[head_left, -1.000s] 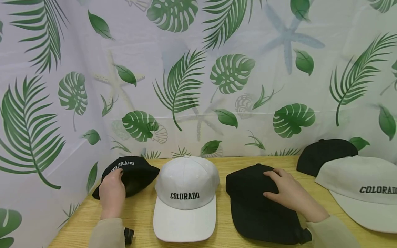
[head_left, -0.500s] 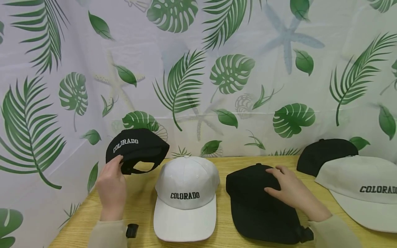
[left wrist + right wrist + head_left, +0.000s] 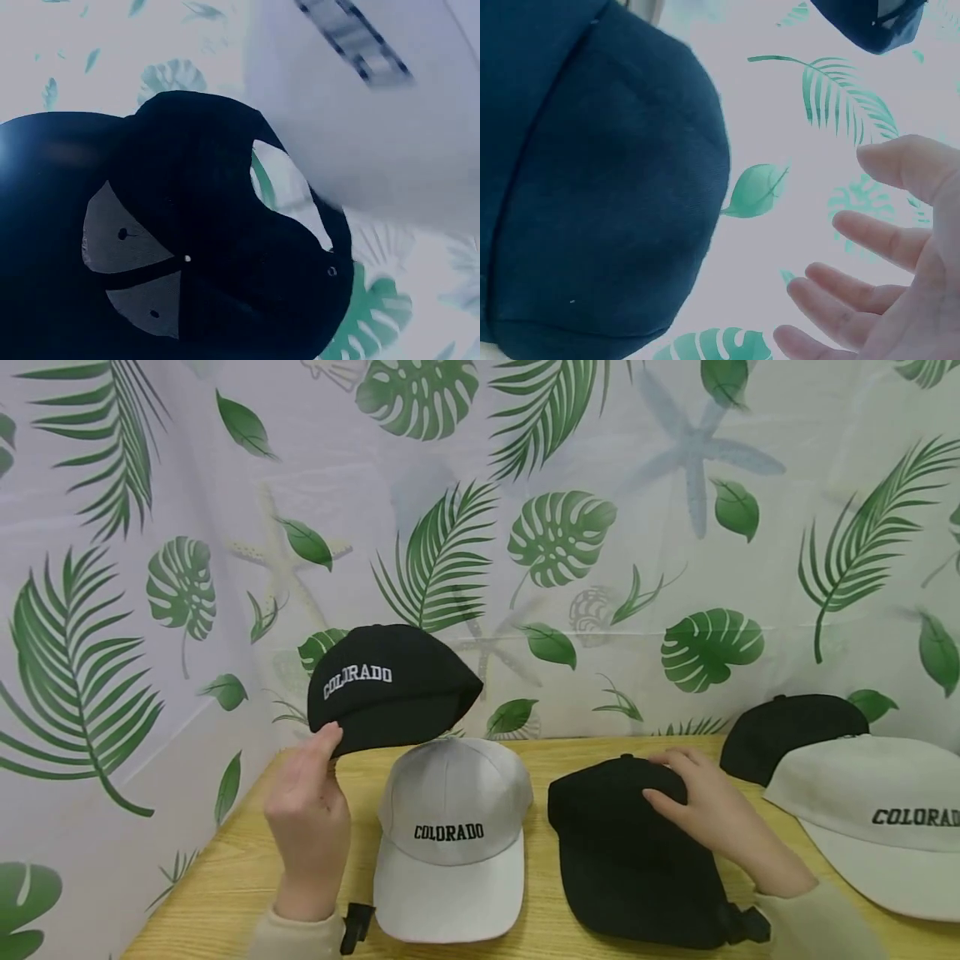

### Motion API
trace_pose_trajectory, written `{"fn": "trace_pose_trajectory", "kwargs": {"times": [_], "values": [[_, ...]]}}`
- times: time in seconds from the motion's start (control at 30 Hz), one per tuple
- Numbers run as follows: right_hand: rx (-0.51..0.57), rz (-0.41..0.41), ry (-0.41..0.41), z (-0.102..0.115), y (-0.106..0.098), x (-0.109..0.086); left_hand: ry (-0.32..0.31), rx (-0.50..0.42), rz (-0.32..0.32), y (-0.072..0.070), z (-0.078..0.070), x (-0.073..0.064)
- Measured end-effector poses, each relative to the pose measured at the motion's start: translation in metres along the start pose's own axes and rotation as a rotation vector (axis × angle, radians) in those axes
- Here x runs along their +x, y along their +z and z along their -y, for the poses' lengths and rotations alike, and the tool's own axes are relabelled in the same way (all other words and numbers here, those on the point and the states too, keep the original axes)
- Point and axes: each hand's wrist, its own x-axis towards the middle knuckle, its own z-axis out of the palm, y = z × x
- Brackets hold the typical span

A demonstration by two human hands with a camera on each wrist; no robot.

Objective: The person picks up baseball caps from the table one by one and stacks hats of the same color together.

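Note:
My left hand (image 3: 311,822) pinches a black baseball cap (image 3: 393,689) at its lower left edge and holds it up off the table. White COLORADO lettering faces me. In the left wrist view, the cap's dark inside (image 3: 217,195) shows, with the strap opening at its back. Directly below and to the right of it stands a white COLORADO cap (image 3: 450,885). My right hand (image 3: 712,810) hovers by the crown of another black cap (image 3: 630,860), brim toward me. The right wrist view shows its fingers spread and relaxed, apart from that cap (image 3: 615,187).
At the right, a cream COLORADO cap (image 3: 870,785) overlaps a further black cap (image 3: 795,731) behind it. All rest on a wooden table (image 3: 217,893). Behind rises a leaf-printed curtain (image 3: 600,410), which also runs along the left side.
My left hand has lifted the black cap off the table and carried it up and to the right, near the white cap's top. The right hand has barely shifted.

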Motion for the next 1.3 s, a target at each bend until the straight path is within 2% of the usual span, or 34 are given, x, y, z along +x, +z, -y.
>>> {"fn": "trace_pose_trajectory", "kwargs": {"times": [0.13, 0.27, 0.57, 0.77, 1.07, 1.3], "values": [[0.008, -0.065, -0.033, 0.002, -0.005, -0.001, -0.002, -0.093, 0.0, 0.011, -0.02, 0.001], [0.012, -0.094, -0.029, 0.003, -0.008, -0.003, -0.003, -0.181, -0.002, 0.021, -0.04, 0.002], [0.039, -0.203, -0.052, 0.005, -0.017, -0.006, 0.01, -0.31, 0.012, 0.041, -0.083, 0.0], [0.085, -0.239, -0.005, 0.003, -0.028, -0.008, 0.047, -0.376, 0.052, 0.054, -0.108, -0.004], [0.104, -0.286, 0.055, -0.004, -0.039, -0.008, 0.097, -0.324, 0.106, 0.07, -0.134, -0.01], [0.131, -0.261, 0.077, -0.007, -0.037, -0.008, 0.22, -0.264, 0.197, 0.085, -0.147, -0.031]]}}
